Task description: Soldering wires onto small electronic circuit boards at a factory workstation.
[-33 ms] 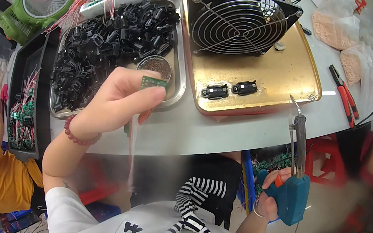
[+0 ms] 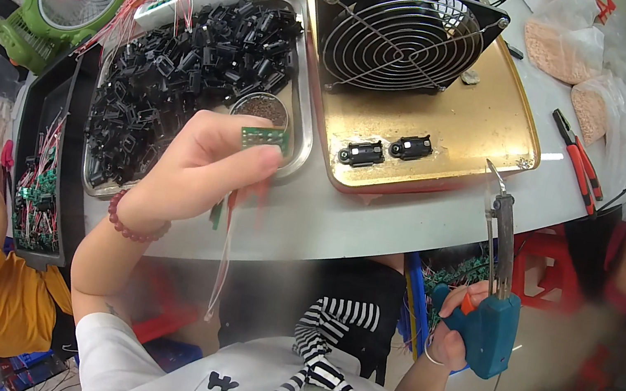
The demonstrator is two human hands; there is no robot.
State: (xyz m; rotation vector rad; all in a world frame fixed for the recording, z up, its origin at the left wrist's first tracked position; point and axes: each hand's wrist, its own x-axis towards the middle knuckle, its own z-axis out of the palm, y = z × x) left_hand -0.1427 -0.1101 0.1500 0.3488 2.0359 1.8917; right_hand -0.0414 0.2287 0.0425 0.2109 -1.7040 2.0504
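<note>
Golden tray [image 2: 467, 126] on the white bench [image 2: 315, 233]; near it, the right hand [image 2: 454, 344] has its fingers wrapped round a teal soldering gun [image 2: 496, 328]. The left hand [image 2: 205, 168] pinches a flat green circuit board [image 2: 263, 136], pale-dotted, left of the tray, wires [image 2: 221, 267] dangling. Seemingly a positioning step, calling for steady fingers.
</note>
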